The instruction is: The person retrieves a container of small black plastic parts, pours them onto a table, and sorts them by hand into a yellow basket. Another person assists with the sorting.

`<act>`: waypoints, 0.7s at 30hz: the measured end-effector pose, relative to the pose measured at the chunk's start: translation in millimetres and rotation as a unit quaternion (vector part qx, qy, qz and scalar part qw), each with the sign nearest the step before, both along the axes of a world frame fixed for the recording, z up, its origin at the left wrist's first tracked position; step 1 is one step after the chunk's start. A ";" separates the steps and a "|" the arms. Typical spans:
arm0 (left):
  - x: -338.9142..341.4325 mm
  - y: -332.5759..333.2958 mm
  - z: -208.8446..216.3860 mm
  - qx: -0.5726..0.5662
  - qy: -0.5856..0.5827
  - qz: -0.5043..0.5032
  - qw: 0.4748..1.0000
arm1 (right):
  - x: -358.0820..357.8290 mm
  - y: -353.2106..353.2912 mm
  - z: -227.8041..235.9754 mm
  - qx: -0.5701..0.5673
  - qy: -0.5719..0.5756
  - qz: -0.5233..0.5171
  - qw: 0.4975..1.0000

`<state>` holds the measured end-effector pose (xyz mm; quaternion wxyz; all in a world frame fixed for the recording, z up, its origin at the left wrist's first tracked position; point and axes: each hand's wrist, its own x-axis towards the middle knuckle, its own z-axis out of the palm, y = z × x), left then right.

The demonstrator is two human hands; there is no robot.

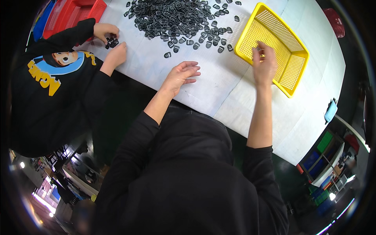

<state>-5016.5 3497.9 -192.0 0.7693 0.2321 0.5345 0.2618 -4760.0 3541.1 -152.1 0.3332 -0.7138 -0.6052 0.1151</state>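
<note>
Small black plastic buckles [168, 17] lie in a large heap at the far middle of the table, with a few strays at its near edge. Just short of these strays my left hand [180, 77] hovers, fingers stretched out and apart, nothing in them. My right hand [265, 66] reaches over the near rim of a yellow perforated plastic basket [299, 58]. Its thumb and fingers are bent but apart, and I make out no buckle between them. The part of the basket floor behind this hand is hidden.
On the left a co-worker in a black printed top gathers several buckles between both hands [112, 41]. A red perforated basket [74, 17] stands beyond that person's arm. The white-covered table [207, 92] ends close to my body. A light blue pouch-like thing [331, 111] lies at its right edge.
</note>
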 end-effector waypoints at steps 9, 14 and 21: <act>7.1 21.9 -2.4 0.045 0.035 -0.030 0.998 | -30.8 -1.6 -28.8 -0.096 -0.089 0.032 0.991; 6.1 24.5 -11.5 0.032 0.048 -0.042 0.997 | -24.4 5.7 -77.5 -0.083 -0.103 0.065 0.989; 30.2 31.8 -33.0 0.194 0.067 -0.061 0.977 | -30.4 -5.6 -64.0 -0.080 -0.051 0.166 0.982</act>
